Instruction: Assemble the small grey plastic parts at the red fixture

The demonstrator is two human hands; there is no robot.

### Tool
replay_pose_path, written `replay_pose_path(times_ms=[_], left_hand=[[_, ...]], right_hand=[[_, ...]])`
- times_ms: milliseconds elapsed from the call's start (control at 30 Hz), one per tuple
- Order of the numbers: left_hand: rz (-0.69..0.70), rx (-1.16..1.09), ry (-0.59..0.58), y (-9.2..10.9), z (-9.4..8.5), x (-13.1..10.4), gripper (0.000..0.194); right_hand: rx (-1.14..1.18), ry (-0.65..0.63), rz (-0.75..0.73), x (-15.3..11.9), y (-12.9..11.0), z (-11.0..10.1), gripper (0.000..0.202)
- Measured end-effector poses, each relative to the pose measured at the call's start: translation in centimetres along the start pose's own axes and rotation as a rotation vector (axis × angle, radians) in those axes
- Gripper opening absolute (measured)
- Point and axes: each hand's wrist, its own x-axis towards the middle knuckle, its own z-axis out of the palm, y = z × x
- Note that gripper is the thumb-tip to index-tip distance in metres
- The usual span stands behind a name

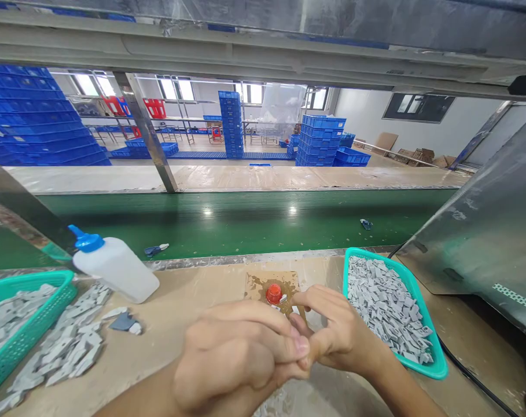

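Observation:
My left hand (241, 353) is closed, its thumb and fingertips pressed together at the lower middle of the view. Against them meet the fingers of my right hand (341, 330), curled in a pinch with the index finger bent above. Whatever is between the fingertips is hidden. Just beyond the hands, a red cap (273, 293) sits on a wet, stained piece of cardboard (254, 281), with a few small pale pieces beside it. To the right stands a green basket (440, 365) full of small grey plastic parts (386, 301).
Grey parts (67, 347) lie heaped at left beside another green basket (37, 341). A white squeeze bottle (119, 269) with a blue nozzle leans there. Behind the bench runs a green conveyor belt (245, 220) carrying two small pieces. A metal panel (479, 243) rises at right.

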Motion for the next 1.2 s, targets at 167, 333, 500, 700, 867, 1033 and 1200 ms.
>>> replay_pose_path(times_ms=[167,333,500,700,867,1033,1200], left_hand=[[-0.325,-0.288,0.118,-0.3,0.8,-0.1,0.032],[-0.720,-0.512,0.010,-0.7,0.6,0.2,0.031],[-0.702,-0.462,0.043,-0.6,0.5,0.2,0.022],[-0.654,-0.312,0.056,-0.5,0.6,0.1,0.023],[-0.618,-0.217,0.036,-0.3,0.4,0.0,0.024],[-0.595,-0.101,0.024,-0.1,0.5,0.2,0.026],[-0.469,0.096,0.000,-0.2,0.3,-0.3,0.023]], right_hand=[[-0.109,0.017,0.008,-0.2,0.5,-0.5,0.042],[-0.136,0.015,-0.053,0.3,0.9,-1.5,0.059],[-0.093,0.006,-0.030,0.6,0.7,-1.9,0.045],[-0.107,-0.007,-0.039,0.4,0.8,-1.7,0.046],[-0.119,-0.009,-0.040,0.5,0.8,-1.5,0.047],[-0.132,-0.008,-0.048,0.4,0.8,-1.2,0.046],[-0.135,-0.035,-0.022,0.1,1.1,-1.0,0.038]])
